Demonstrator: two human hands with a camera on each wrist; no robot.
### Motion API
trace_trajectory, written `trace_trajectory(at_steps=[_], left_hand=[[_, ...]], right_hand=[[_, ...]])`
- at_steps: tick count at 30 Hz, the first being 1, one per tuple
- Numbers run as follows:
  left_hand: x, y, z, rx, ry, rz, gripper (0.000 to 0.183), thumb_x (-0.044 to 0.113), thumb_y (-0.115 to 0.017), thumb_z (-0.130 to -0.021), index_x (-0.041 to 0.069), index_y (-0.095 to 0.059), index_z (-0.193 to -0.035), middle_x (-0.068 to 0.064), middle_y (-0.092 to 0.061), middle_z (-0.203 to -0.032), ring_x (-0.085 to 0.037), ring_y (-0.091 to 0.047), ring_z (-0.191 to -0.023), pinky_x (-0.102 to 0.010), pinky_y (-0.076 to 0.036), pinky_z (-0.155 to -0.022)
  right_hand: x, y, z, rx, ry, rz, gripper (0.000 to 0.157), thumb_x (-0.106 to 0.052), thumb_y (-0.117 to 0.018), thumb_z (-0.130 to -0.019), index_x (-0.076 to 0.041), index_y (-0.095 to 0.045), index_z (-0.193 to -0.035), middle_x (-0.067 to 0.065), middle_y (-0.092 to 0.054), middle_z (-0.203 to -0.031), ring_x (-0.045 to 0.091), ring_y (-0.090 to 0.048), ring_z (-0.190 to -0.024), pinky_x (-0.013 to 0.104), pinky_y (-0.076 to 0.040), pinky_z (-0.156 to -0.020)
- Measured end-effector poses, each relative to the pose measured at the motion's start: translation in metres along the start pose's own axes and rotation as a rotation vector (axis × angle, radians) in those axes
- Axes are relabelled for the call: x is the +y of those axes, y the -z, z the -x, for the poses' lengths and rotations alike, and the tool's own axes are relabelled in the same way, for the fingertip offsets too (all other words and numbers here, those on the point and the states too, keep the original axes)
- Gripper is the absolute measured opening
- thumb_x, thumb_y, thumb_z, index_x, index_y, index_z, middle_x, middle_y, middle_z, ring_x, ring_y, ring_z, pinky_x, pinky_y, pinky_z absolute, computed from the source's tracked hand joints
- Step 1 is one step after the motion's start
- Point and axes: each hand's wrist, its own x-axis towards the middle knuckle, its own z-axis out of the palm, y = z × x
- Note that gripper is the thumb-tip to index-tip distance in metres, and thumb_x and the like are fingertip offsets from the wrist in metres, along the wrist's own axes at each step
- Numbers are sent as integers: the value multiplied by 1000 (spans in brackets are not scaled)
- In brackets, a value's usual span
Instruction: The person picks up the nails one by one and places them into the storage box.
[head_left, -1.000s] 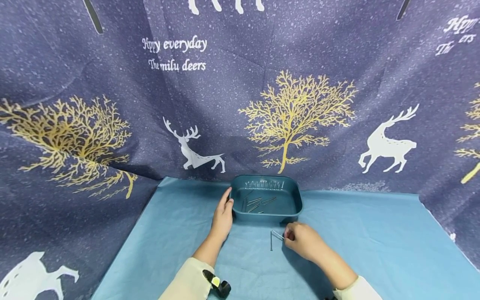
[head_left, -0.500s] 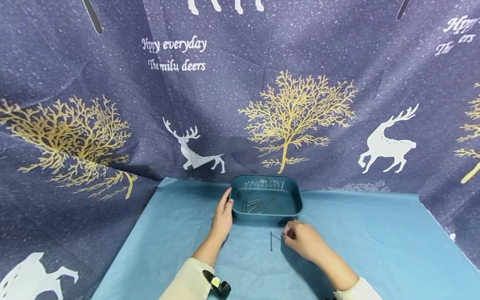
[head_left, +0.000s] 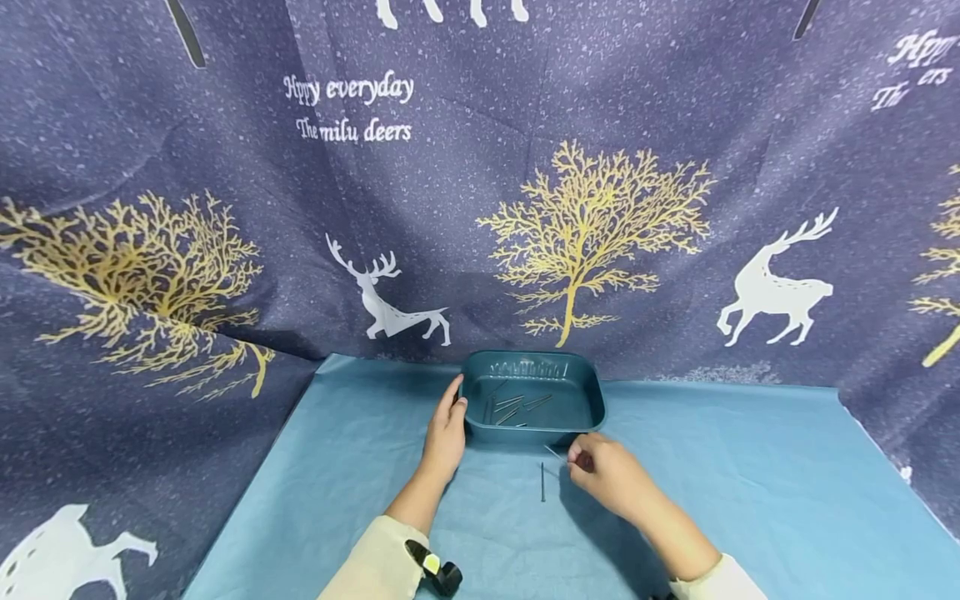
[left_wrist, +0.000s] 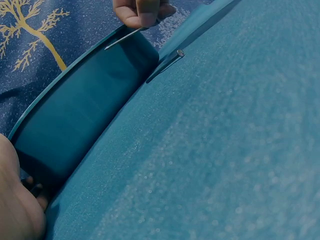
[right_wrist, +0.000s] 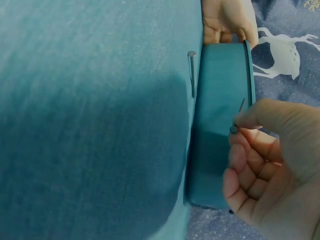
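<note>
Nail (head_left: pixel 555 452) pinched in right hand (head_left: pixel 603 477), left hand (head_left: pixel 446 433) apparently resting straight-fingered against tray (head_left: pixel 592 392), second nail (head_left: pixel 542 482) on cloth

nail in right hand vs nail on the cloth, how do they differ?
The held nail is pinched in the right hand and lifted off the cloth; the loose nail lies flat on the blue cloth, untouched. The held nail slants toward the tray; the loose nail lies in front of the tray, pointing at it. Both look like thin grey metal nails of similar length.
</note>
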Motion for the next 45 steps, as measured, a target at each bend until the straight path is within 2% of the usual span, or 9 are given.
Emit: trace_trajectory(at_steps=[3,6,9,13,20,25,31,37,45], left_hand=[[0,0,0,-5,-1,-10,47,33,-40,-109,37,-38,-155,-4,-35,-164,-32,-42,-144,-57,-39,-108],[-1,0,0,-5,-2,-27,46,33,-40,-109,38,-38,-155,-4,-37,-163,-33,-52,-128,-51,-42,-95],[-1,0,0,0,-1,-34,46,33,-40,-109,38,-38,-155,-5,-38,-162,-32,-53,-120,-47,-42,-91],[-1,0,-1,2,-2,-27,46,35,-40,-109,38,-38,-155,-4,-37,-163,-31,-49,-130,-49,-40,-96],[-2,-1,-1,-3,-12,-16,46,33,-40,-109,38,-38,-155,-5,-36,-163,-34,-38,-147,-59,-38,-108],[-3,0,-1,-7,-11,-29,46,36,-40,-109,37,-38,-155,-5,-36,-163,-34,-40,-146,-58,-40,-105],[-3,0,-1,-8,-16,-10,46,36,-40,-109,36,-38,-155,-5,-36,-163,-35,-35,-149,-64,-33,-114],[-2,0,0,-5,-6,-6,46,33,-39,-109,36,-38,-155,-5,-36,-164,-34,-35,-150,-63,-32,-116],[-1,-1,0,7,-4,-17,46,33,-40,-109,36,-39,-155,-6,-38,-162,-32,-42,-144,-59,-38,-109]], right_hand=[[-1,2,-1,7,-5,-5,15,-9,-73,-85,-19,-63,-83,-8,-55,-79,2,-47,-69,21,-43,-63],[-1,3,-1,13,-1,-4,14,-9,-73,-85,-19,-63,-83,-8,-55,-79,1,-47,-69,21,-44,-63],[-2,4,-2,14,-2,-7,13,-9,-73,-85,-18,-64,-84,-8,-55,-79,1,-47,-68,21,-44,-62],[-2,5,-2,17,1,-1,11,-9,-73,-86,-17,-65,-86,-8,-55,-80,1,-48,-68,21,-44,-62],[-1,5,-3,60,20,8,11,-9,-74,-85,-17,-65,-85,-7,-55,-79,2,-49,-68,21,-44,-62],[-1,6,-4,70,30,-1,10,-10,-73,-86,-16,-65,-86,-7,-56,-80,1,-48,-69,20,-44,-63],[-1,7,-4,81,25,-5,11,-10,-72,-86,-18,-65,-86,-8,-56,-81,1,-48,-70,20,-44,-63],[-1,7,-5,96,12,-3,11,-10,-72,-87,-19,-65,-86,-8,-55,-79,1,-47,-68,20,-43,-62],[0,7,-8,129,7,0,10,-10,-73,-88,-17,-66,-87,-6,-55,-80,3,-46,-68,21,-43,-62]])
